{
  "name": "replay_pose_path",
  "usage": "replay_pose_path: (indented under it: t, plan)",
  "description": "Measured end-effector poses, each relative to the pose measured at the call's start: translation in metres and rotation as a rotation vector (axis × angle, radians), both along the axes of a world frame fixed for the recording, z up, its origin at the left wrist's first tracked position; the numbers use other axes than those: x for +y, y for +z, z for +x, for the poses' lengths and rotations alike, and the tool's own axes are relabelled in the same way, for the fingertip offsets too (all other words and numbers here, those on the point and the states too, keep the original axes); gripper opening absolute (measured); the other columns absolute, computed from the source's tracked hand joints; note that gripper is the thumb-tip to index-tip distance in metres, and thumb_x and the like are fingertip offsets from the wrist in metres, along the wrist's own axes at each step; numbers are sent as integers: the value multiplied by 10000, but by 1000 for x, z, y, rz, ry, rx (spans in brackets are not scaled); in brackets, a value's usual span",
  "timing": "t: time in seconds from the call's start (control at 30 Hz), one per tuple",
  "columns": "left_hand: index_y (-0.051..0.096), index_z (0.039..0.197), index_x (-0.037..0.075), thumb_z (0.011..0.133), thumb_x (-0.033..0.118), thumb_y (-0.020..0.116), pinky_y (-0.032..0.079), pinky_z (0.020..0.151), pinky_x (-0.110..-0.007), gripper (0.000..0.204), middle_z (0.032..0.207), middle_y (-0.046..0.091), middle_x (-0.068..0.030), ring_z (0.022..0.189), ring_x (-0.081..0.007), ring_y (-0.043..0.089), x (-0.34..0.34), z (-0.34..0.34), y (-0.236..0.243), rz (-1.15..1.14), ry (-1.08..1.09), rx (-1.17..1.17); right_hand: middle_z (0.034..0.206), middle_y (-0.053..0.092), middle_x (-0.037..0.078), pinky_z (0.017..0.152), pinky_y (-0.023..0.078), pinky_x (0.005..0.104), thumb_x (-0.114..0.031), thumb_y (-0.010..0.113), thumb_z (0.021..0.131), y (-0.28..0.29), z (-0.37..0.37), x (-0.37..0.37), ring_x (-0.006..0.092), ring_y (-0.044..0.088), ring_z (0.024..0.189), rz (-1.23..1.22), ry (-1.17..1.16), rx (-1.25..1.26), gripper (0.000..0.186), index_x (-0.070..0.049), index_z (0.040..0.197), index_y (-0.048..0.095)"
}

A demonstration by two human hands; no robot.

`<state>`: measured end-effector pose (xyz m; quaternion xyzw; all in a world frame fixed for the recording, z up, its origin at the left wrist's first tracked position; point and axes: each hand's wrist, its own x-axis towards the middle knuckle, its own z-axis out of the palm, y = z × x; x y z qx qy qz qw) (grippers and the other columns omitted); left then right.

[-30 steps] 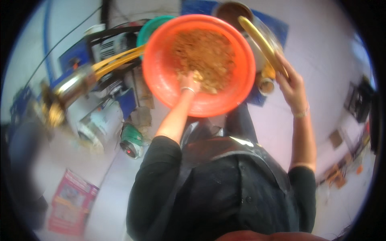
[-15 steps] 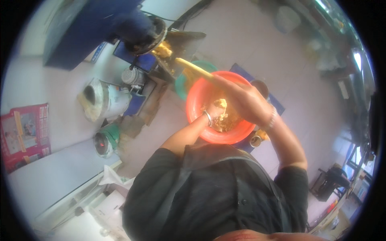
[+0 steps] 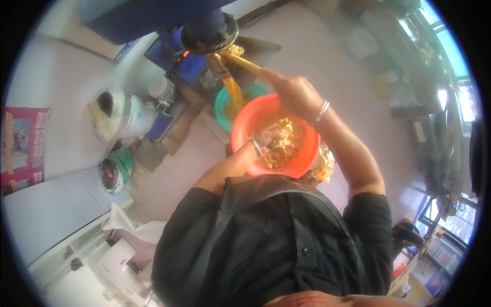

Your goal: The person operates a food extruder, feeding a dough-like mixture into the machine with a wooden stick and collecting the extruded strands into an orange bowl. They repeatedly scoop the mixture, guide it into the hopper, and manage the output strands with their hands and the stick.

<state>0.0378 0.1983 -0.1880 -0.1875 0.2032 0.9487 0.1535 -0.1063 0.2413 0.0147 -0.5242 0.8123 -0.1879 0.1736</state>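
Observation:
My right hand (image 3: 298, 97) is closed round a pale wooden stick (image 3: 246, 64). The stick's far end meets yellow crumbly stuff (image 3: 233, 50) below the dark round mouth of a blue machine (image 3: 212, 38). Inside an orange-red basin (image 3: 240, 125), my left hand (image 3: 266, 139) has its fingers curled about a clump of yellow crumbly mixture (image 3: 284, 134); some fingers are hidden by it. More loose crumbs (image 3: 276, 160) lie in the basin, close in front of my body.
A green basin (image 3: 220, 110) stands beyond the orange-red one, under a metal chute (image 3: 232, 89) streaked yellow. To the left are a grey motor (image 3: 161, 89), a whitish drum (image 3: 125, 113) and a green-wrapped can (image 3: 117, 171). A crinkled yellowish packet (image 3: 324, 163) sits right of the basin.
My right hand has moved the stick forward, so its tip now reaches the yellow stuff at the machine's mouth. The left hand stays in the basin, with more crumbly mixture showing at its fingers.

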Motion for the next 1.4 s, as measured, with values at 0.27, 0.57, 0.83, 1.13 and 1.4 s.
replay_pose_path:
  t: [0.27,0.57,0.83,1.13,1.4]
  plan:
    - [518,1269,132,815,-12,601,534,453,-304,484,937,634,-108,695,-264,664,3,-11,-21,-218,35,-4,842,653,231,676,516,441,-83,504,920,-3,-7,-7,369,652,722,-114,-17,-48,461,-139,1378,517]
    - [523,1283,73,946,213,629,596,754,-495,381,1062,657,-135,949,-323,678,5,1,1,31,3,221,719,626,195,613,503,455,-63,476,886,-2,-3,-21,364,635,648,-37,-43,116,562,-142,1441,436]
    - [547,1260,59,921,122,580,588,790,-532,347,1067,659,-140,960,-345,674,10,-1,29,159,144,35,707,628,200,595,511,457,-47,477,870,-21,3,-33,357,641,634,-91,16,267,606,-146,1464,403]
    - [565,1195,32,808,-28,533,553,490,-341,393,883,636,-111,668,-218,645,6,-7,-10,-133,164,-23,755,651,199,608,506,461,-43,493,858,12,6,-20,380,652,688,91,-75,143,635,-147,1474,378]
    - [575,1130,36,876,42,581,591,652,-394,254,962,641,-119,793,-259,671,12,-4,-2,-118,286,-23,770,654,215,635,526,457,-33,504,833,3,24,-45,375,670,737,95,-8,226,650,-24,1461,338]
